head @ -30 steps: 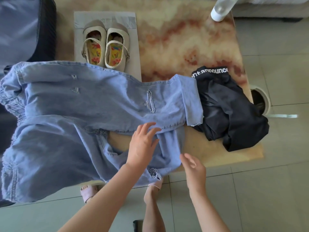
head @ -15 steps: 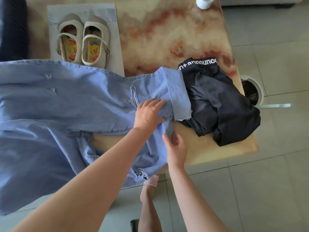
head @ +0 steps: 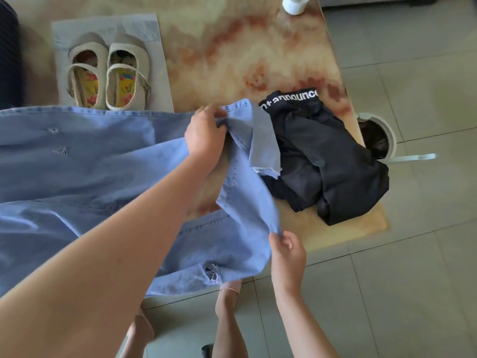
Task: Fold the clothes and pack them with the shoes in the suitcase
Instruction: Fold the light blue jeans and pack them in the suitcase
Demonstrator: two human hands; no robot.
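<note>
A person's left hand [head: 206, 136] is gripping the bunched cuff end of light-blue ripped denim jeans [head: 90, 164], which are lying spread across a cream-and-rust marbled table [head: 232, 47]; the right hand [head: 286, 254] is pinching a lower corner of the lifted denim near the table's front edge; touching the cuff, a crumpled black garment [head: 335, 164] is showing "announce" in white waistband lettering, the letters before it unreadable; beige strapped shoes [head: 108, 73] with floral insoles are sitting on a grey sheet [head: 103, 24] beyond the jeans.
</note>
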